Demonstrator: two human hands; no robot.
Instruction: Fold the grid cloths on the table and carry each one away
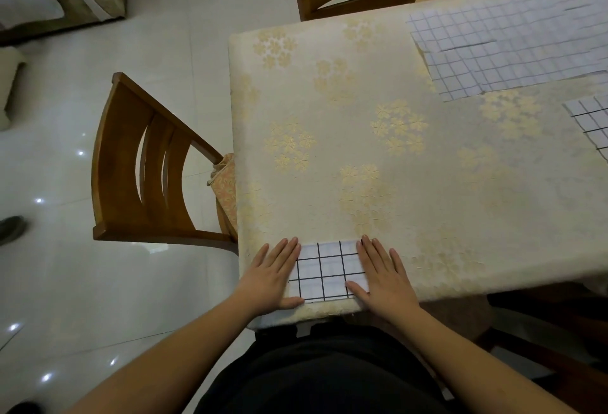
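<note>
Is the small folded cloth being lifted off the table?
No, the folded cloth lies flat on the table, with the left hand and right hand pressing its sides.

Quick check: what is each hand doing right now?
Left hand: open, flat on the folded grid cloth.
Right hand: open, flat on it too.
</note>
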